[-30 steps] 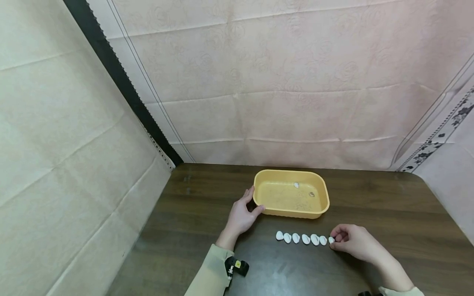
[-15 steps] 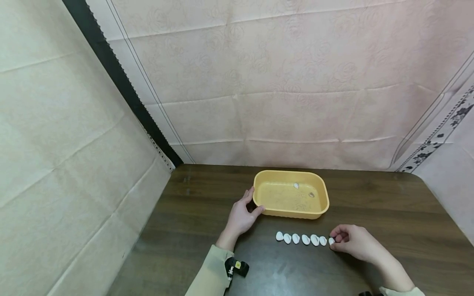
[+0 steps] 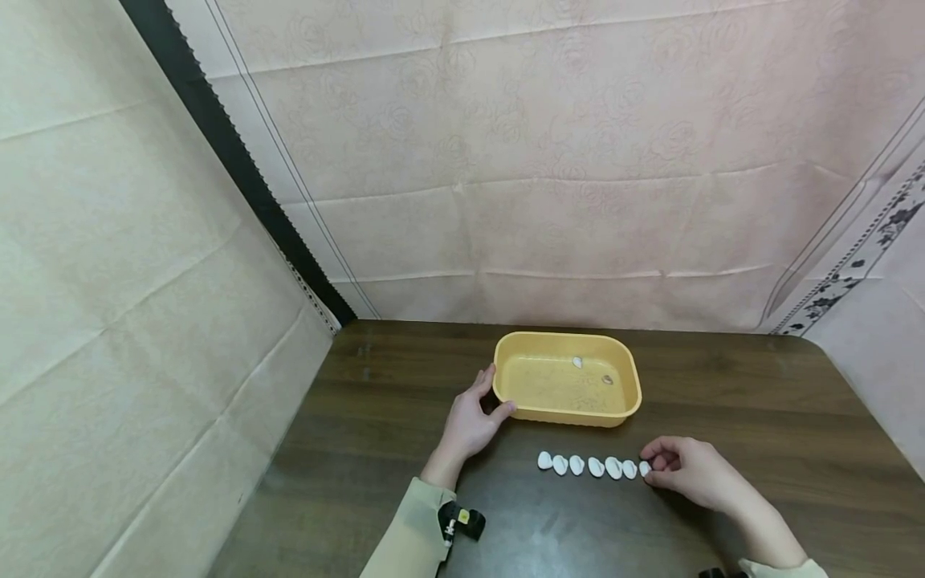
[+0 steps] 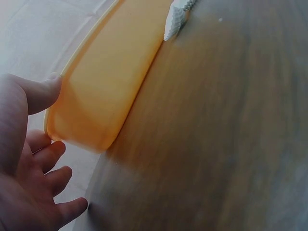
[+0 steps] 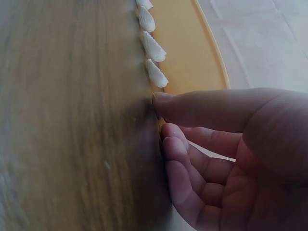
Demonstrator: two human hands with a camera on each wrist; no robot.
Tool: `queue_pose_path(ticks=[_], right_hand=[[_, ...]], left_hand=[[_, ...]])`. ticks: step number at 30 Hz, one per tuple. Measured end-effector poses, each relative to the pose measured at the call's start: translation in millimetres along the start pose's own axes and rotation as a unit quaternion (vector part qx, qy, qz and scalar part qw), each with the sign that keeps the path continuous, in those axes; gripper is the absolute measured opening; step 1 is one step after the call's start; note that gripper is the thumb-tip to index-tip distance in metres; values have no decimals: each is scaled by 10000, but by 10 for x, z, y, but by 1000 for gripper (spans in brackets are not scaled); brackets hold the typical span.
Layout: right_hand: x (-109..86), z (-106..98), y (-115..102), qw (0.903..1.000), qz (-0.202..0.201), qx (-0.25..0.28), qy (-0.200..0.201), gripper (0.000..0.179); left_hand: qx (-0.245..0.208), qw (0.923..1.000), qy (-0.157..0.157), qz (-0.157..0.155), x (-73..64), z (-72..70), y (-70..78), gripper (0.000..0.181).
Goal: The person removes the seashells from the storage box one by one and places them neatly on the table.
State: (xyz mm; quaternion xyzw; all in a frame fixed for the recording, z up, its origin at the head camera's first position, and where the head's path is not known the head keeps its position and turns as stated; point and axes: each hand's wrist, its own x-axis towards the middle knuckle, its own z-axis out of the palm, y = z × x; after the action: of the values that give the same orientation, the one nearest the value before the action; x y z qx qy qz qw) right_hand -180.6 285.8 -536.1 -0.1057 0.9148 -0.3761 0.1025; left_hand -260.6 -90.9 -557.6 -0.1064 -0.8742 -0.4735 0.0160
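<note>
A yellow plastic basin (image 3: 538,384) stands toward the back of the table. My left hand (image 3: 470,421) grips its near left corner, thumb at the front side and fingers along the left side. In front of the basin, several white seashells (image 3: 596,466) lie in a row; their ribbed backs show in the right wrist view. At the row's right end my right hand (image 3: 690,474) pinches a white seashell (image 3: 645,468) between thumb and fingertips, close beside its neighbour. In the right wrist view the thumb and fingers (image 5: 175,149) hide that shell.
Inside the basin lie a small white shell (image 3: 577,362) and a small greyish shell (image 3: 607,380). The dark wooden table (image 3: 390,401) is bordered at the back and sides by pale patterned cloth (image 3: 578,201). A black wrist camera (image 3: 471,523) sits on the left sleeve.
The right fingers and the pinched shell have shifted only very slightly at the row's right end. The left hand and basin hold their places.
</note>
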Motion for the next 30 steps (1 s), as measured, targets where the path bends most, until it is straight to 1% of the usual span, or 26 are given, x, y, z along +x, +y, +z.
queue_pose_path(ticks=[9,20,30], right_hand=[[-3,-7,2,10000,-34,41,-57,21],[-6,10,-5,9998,-133,80,-90,16],[-16,-13,-11,9999,-61,63,-144,18]], left_hand=[[-30,10000,2,-10,-12,-12,20,77],[-28,10000,3,36,-14,-13,17,78],[-15,10000,2,-8,-25,-6,20,78]])
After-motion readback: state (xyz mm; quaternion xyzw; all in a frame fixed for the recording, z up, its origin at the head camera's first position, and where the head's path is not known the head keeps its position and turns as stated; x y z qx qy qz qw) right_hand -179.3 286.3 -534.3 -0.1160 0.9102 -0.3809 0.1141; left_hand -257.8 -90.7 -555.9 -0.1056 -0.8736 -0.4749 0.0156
